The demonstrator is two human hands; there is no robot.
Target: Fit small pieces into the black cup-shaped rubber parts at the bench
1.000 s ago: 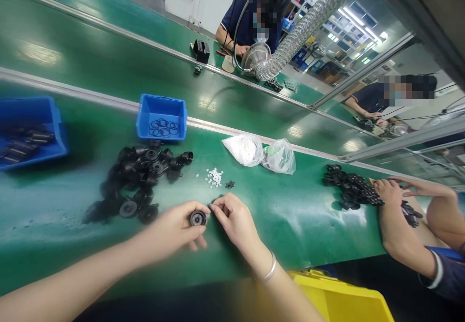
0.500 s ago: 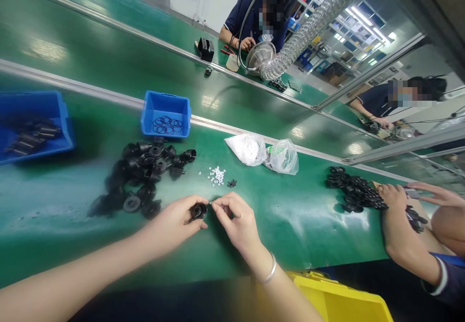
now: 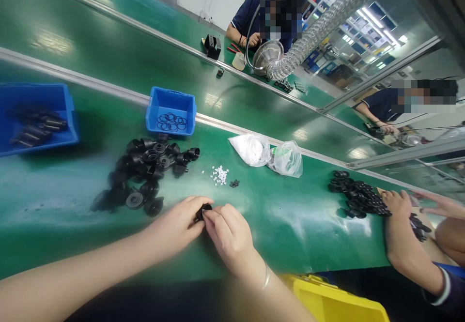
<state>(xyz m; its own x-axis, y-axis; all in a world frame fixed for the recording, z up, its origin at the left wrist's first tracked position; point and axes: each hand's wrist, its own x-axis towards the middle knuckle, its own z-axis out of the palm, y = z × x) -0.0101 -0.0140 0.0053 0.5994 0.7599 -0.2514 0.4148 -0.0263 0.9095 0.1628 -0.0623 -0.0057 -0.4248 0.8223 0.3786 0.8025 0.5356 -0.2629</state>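
My left hand (image 3: pixel 185 218) is closed around a small round black plastic housing (image 3: pixel 202 212), its open end turned towards my right hand. At that opening, my right hand (image 3: pixel 227 227) has its thumb and fingers pinched together. Its fingertips cover most of the housing's mouth and hide the tiny pale piece between them. Just beyond my hands lie a scatter of small white plastic pieces (image 3: pixel 220 175) and a little cluster of small black rings (image 3: pixel 234 183). To the left is a pile of black plastic housings (image 3: pixel 145 164).
A blue bin (image 3: pixel 148 114) with black rubber rings stands behind the pile; a larger blue bin (image 3: pixel 72 118) holds black cylinders. Two plastic bags (image 3: pixel 250 150) lie by the metal rail. A co-worker's arm (image 3: pixel 403 235) is at right, near black parts (image 3: pixel 358 193). A yellow bin (image 3: pixel 337 298) sits below the table edge.
My right hand has moved left to the housing, bringing its pinched fingertips and the tiny pale piece to the opening. My left hand still holds the housing. The whole view has shifted slightly.
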